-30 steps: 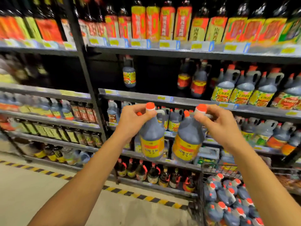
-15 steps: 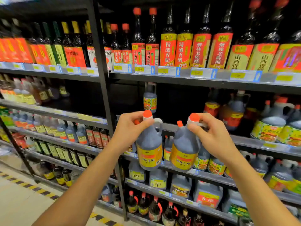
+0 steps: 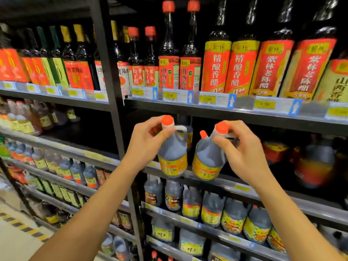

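Obs.: 2 jugs, held up side by side in front of the open bay between 2 shelves, close together but not touching.

Left jug (image 3: 172,151): translucent grey plastic, dark liquid, rounded shoulders, yellow wrap label, smooth orange cap (image 3: 167,119), moulded loop handle (image 3: 182,129). Near upright. Left hand (image 3: 146,144): thumb and fingers pinch the neck just under the cap.

Right jug (image 3: 208,157): same make, with a 2nd small orange spout (image 3: 203,134) beside the main cap. Top tilted to the right. Right hand (image 3: 246,155): fingers curl round the neck and handle, and the hand hides most of the handle.

Surroundings: upper shelf (image 3: 244,113), grey metal edge with glossy price tags (image 3: 170,96), carries tall glass bottles (image 3: 215,65) with red and gold labels. The lower shelf edge (image 3: 235,185) runs just behind the jug bases. A row of similar jugs (image 3: 233,217) stands on the shelf beneath. A black steel post (image 3: 111,110) stands left of the bay.

Unclear: a bottle behind the left jug is mostly covered. Red-labelled jugs (image 3: 316,166) at right are blurred. Label print on both held jugs is unreadable.
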The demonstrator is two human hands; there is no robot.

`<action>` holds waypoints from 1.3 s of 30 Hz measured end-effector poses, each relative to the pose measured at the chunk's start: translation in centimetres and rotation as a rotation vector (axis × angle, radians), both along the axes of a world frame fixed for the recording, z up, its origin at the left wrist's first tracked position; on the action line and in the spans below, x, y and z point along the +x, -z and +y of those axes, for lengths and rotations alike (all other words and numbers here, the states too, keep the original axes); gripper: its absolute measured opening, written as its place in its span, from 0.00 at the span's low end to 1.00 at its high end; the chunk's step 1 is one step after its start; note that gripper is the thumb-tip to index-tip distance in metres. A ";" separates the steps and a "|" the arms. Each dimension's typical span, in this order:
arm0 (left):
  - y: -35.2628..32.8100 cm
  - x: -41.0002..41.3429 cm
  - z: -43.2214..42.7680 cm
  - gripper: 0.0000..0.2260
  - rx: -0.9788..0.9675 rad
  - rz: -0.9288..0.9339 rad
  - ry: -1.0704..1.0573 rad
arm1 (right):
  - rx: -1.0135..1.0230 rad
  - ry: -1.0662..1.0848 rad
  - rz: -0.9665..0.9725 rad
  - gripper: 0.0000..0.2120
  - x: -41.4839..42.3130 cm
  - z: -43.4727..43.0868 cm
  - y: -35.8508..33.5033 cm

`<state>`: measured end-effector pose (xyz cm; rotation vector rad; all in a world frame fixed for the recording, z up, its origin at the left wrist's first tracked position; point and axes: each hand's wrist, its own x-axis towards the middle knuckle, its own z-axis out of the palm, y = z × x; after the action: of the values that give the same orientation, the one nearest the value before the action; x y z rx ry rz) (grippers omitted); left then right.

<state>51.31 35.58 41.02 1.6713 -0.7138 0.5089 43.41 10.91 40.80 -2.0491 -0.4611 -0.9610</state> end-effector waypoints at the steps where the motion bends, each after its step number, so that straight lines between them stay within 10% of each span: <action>1: -0.1 0.8 0.2 0.15 -0.013 -0.005 0.011 | -0.010 0.009 -0.015 0.08 0.7 0.3 0.0; 39: 3.3 17.0 1.1 0.04 0.064 0.171 0.149 | 0.191 0.275 0.320 0.10 14.4 3.5 2.8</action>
<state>68.34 36.67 37.71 1.6832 -0.7281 0.2360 57.77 14.41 37.97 -2.0721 0.0814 -0.7781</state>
